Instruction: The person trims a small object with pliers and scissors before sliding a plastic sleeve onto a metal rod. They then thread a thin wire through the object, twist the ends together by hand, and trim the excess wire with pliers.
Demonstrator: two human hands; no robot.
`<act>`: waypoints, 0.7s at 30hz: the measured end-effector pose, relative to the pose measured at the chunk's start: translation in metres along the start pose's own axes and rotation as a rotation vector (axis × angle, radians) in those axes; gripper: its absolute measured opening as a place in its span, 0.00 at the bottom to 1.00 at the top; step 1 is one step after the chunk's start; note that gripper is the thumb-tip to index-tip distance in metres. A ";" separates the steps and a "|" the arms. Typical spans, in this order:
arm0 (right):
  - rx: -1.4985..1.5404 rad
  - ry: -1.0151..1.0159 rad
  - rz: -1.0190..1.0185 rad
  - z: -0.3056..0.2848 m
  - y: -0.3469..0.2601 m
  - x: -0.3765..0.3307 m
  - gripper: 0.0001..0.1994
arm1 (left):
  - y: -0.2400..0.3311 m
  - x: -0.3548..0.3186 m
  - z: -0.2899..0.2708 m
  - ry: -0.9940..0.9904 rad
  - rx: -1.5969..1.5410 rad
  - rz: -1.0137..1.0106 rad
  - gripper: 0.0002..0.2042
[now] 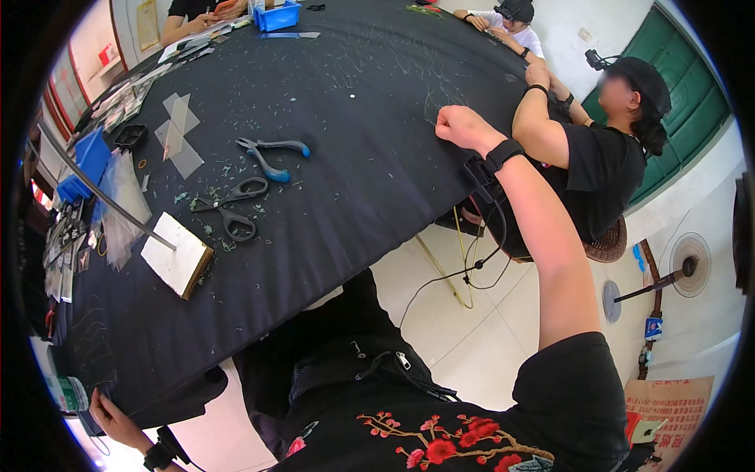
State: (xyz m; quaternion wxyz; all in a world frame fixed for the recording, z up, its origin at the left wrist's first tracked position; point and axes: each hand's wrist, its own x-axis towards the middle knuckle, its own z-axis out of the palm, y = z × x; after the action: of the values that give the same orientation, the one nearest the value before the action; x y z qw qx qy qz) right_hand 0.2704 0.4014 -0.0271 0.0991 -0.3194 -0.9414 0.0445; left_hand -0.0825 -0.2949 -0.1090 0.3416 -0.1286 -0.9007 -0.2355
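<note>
The left hand (118,421) grips the near lower-left edge of the wide black fabric table cover (330,228), fingers curled over the hem. The cloth looks soft, limp and light; it would slide and drag what lies on it, so the hem is the sound place to hold. Farther in lie black-handled scissors (233,206), blue-handled pliers (271,154) and a pale flat block with a wooden edge (178,253). At the far right edge, the right hand (465,126) is closed in a fist, pinching a thin pale thread too fine to make out.
</note>
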 end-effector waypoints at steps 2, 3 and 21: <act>0.022 0.022 -0.011 0.000 0.001 -0.001 0.08 | -0.002 0.000 0.000 -0.001 0.011 0.014 0.13; 0.040 0.037 -0.005 -0.001 0.002 -0.003 0.08 | -0.003 -0.001 0.000 -0.002 0.020 0.022 0.13; 0.008 0.189 -0.353 -0.046 -0.028 -0.019 0.05 | 0.003 0.002 0.003 0.006 -0.075 0.070 0.12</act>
State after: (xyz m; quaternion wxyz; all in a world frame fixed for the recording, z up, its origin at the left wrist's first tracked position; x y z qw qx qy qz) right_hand 0.2784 0.3680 0.0189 0.1943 -0.1518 -0.9691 -0.0001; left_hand -0.0843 -0.2907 -0.1087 0.3471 -0.1720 -0.8853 -0.2573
